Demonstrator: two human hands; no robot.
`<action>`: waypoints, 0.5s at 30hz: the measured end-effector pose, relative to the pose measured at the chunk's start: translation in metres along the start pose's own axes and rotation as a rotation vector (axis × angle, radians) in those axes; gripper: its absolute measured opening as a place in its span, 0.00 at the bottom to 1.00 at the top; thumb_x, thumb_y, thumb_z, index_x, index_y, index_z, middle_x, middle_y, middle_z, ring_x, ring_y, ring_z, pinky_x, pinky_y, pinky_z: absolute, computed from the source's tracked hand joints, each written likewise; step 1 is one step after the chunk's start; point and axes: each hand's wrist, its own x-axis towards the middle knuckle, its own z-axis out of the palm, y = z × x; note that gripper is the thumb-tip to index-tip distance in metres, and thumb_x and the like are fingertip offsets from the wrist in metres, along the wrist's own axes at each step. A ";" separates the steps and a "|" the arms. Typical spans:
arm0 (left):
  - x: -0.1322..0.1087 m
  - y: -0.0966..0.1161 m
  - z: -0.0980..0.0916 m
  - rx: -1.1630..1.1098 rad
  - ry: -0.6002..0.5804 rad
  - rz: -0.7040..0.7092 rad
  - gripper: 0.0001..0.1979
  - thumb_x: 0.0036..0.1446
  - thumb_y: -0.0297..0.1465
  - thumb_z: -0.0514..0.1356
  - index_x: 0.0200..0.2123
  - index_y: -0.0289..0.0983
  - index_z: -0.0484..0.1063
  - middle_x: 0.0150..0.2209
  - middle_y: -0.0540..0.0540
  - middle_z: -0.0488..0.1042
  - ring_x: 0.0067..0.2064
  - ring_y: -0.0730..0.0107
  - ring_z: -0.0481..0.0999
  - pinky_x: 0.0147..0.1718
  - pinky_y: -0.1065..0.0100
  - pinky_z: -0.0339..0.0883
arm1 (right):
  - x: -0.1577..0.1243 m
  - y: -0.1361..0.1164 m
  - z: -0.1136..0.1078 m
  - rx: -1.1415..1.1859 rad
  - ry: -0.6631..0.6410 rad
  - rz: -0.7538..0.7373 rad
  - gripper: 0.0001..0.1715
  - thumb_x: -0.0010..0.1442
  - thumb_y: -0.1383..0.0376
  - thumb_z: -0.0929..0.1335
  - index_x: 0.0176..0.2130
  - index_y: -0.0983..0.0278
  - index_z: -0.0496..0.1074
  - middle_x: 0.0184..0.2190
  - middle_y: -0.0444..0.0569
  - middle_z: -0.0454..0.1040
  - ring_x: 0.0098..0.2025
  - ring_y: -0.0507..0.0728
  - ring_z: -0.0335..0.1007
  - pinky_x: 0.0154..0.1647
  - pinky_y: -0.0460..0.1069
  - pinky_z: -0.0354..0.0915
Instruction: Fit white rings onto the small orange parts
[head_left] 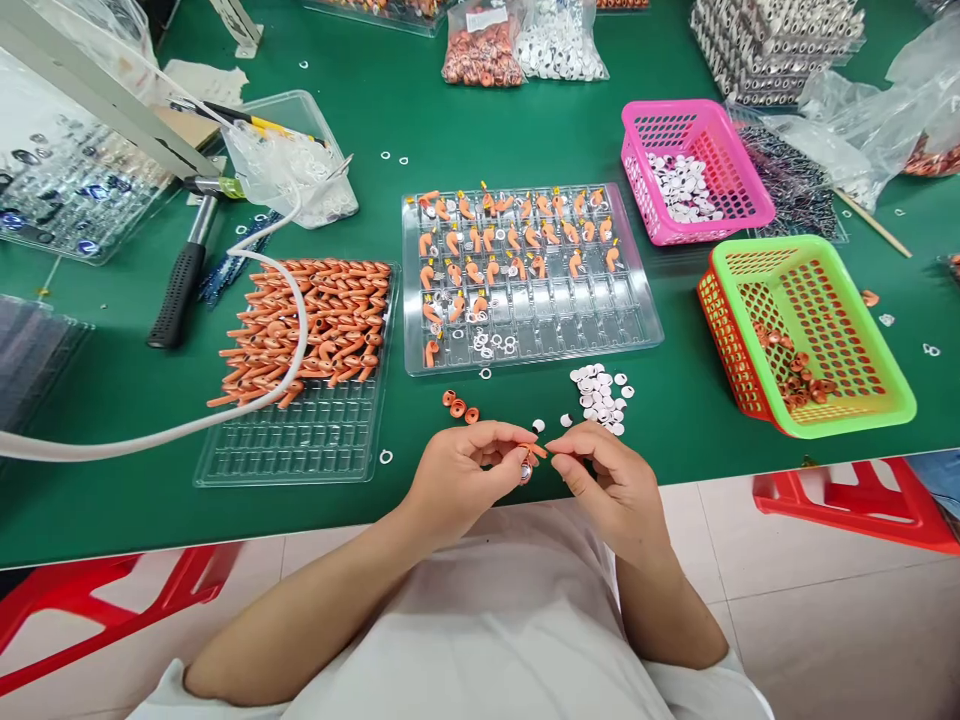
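My left hand (465, 475) pinches an orange earbud shell (535, 451) between thumb and forefinger, just past the table's front edge. A round silvery part (526, 471) shows on its underside. My right hand (619, 485) is closed in a pinch at the tip of the shell's stem; whatever its fingertips grip is too small to make out. Beyond my hands lie several round orange caps (457, 408) and a loose pile of white round stickers (600, 395). A clear tray (570, 335) farther back carries rows of orange earbud shells with yellow tips, plus small white rings.
Left, another tray (285, 450) is heaped with orange shells, crossed by a white hose (165, 437). A hammer (184, 270) lies beyond. Right stand a pink basket (697, 110) of white pieces and a green basket (870, 370) of orange caps. Bags (484, 45) sit at the back.
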 end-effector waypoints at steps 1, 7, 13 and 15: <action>0.001 0.000 0.000 -0.007 0.007 -0.002 0.07 0.50 0.26 0.64 0.34 0.34 0.81 0.26 0.47 0.81 0.27 0.70 0.80 0.28 0.72 0.76 | 0.000 0.000 0.001 0.004 0.001 -0.009 0.09 0.66 0.69 0.67 0.42 0.57 0.76 0.32 0.45 0.72 0.34 0.54 0.67 0.33 0.49 0.64; 0.003 -0.002 0.001 -0.012 0.042 0.021 0.06 0.49 0.26 0.64 0.31 0.34 0.81 0.24 0.47 0.80 0.26 0.71 0.78 0.27 0.72 0.75 | 0.001 0.000 0.005 0.033 -0.024 -0.051 0.10 0.65 0.70 0.67 0.43 0.58 0.76 0.33 0.45 0.72 0.33 0.53 0.67 0.32 0.48 0.64; 0.006 -0.004 0.004 0.051 0.101 0.040 0.07 0.49 0.26 0.63 0.31 0.34 0.81 0.26 0.46 0.81 0.28 0.69 0.79 0.27 0.72 0.74 | -0.003 0.002 0.007 0.032 -0.011 -0.074 0.11 0.65 0.72 0.67 0.43 0.58 0.75 0.31 0.44 0.72 0.33 0.53 0.67 0.32 0.49 0.65; 0.008 -0.004 0.005 0.056 0.114 0.047 0.07 0.48 0.26 0.63 0.31 0.34 0.81 0.27 0.46 0.81 0.28 0.70 0.79 0.27 0.72 0.73 | -0.004 0.003 0.008 0.022 -0.016 -0.079 0.11 0.65 0.71 0.67 0.43 0.58 0.75 0.32 0.45 0.72 0.33 0.53 0.68 0.31 0.49 0.66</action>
